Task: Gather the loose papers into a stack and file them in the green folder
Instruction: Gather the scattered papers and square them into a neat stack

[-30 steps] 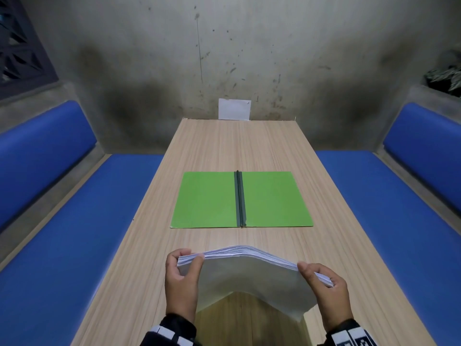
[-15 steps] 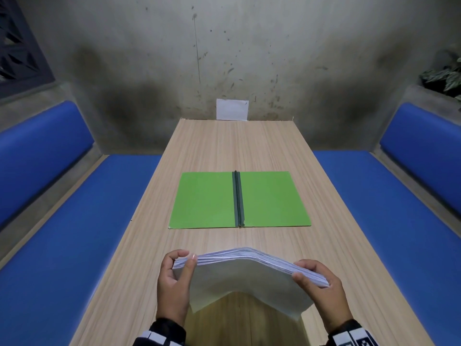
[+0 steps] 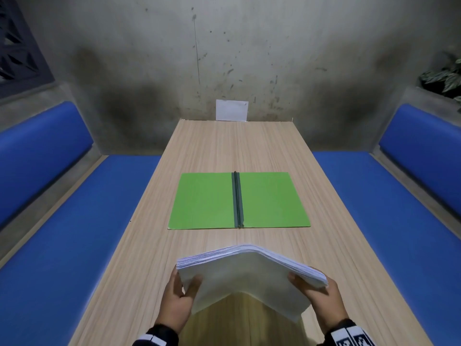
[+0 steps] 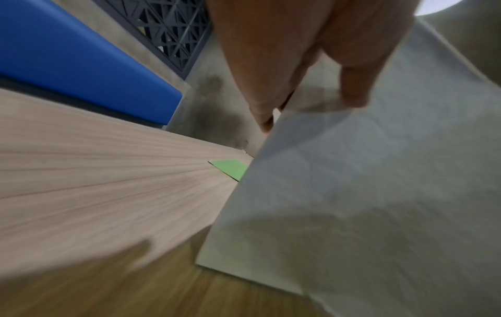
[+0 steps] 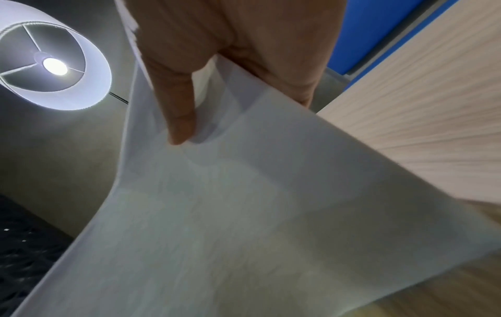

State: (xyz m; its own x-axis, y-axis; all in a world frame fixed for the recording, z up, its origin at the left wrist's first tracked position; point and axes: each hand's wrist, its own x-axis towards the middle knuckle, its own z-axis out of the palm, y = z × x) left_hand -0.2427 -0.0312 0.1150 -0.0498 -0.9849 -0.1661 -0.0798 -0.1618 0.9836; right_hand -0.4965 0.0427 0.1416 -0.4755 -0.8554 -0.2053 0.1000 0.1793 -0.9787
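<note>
Both my hands pinch the papers [image 3: 249,275], left hand [image 3: 178,299] and right hand [image 3: 321,299] at opposite ends, arched above the table [image 3: 224,146]; the folder [image 3: 207,201] lies open beyond them.

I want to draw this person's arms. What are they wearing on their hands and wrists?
Both hands are bare: no gloves or rings show. The left hand comes out of a dark sleeve with a white-striped band at the wrist. The right hand has the same dark sleeve, and its wrist band carries white squares printed with black blocky patterns, like a code tag.
</note>
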